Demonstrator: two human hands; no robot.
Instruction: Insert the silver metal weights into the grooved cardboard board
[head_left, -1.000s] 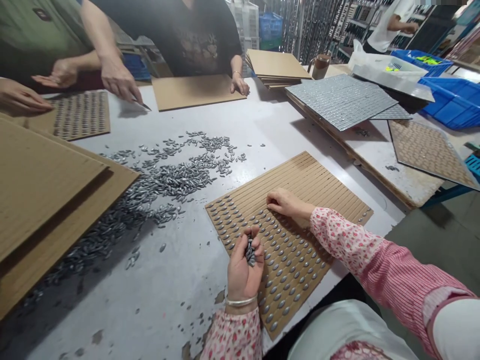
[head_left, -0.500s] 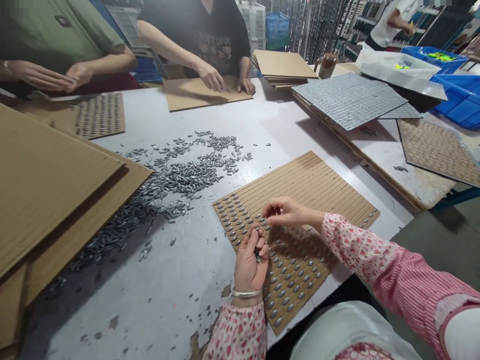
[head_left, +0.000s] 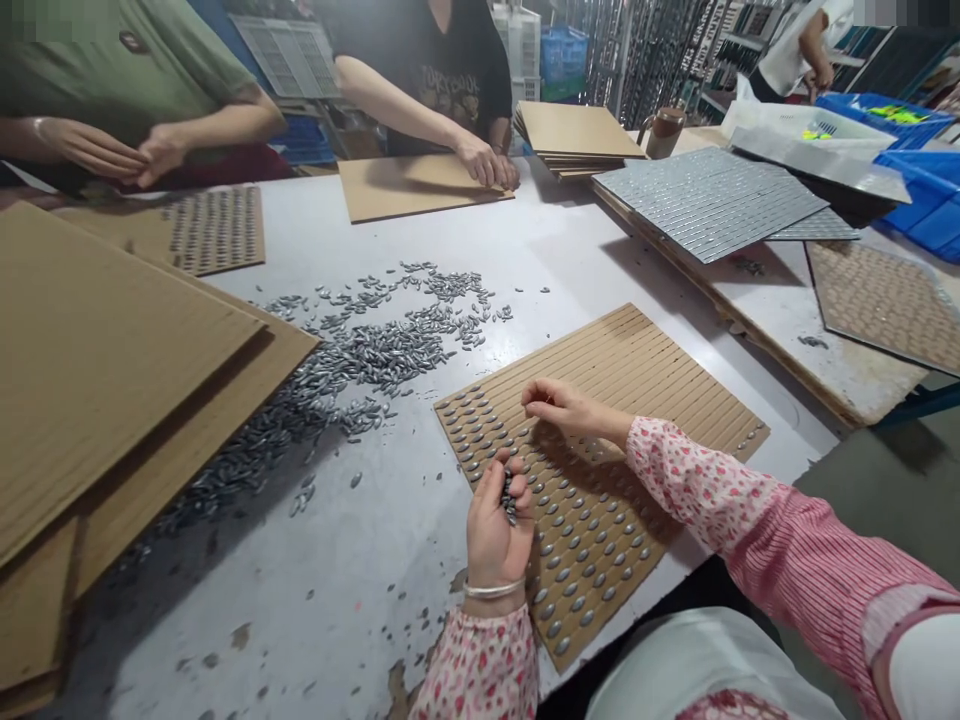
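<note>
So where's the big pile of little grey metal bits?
The loose metal pieces lie mid-table, left of the slotted board, beside the cardboard stack.

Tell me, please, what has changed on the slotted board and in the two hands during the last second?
The right hand rose off the slotted cardboard board, its fingers pinched, then came back down onto the row being filled. The left hand closed from an open cupped palm around its small grey metal pieces. Across the table, a co-worker's hand came to rest on a blank cardboard sheet. The loose pile of pieces stayed put.
</note>
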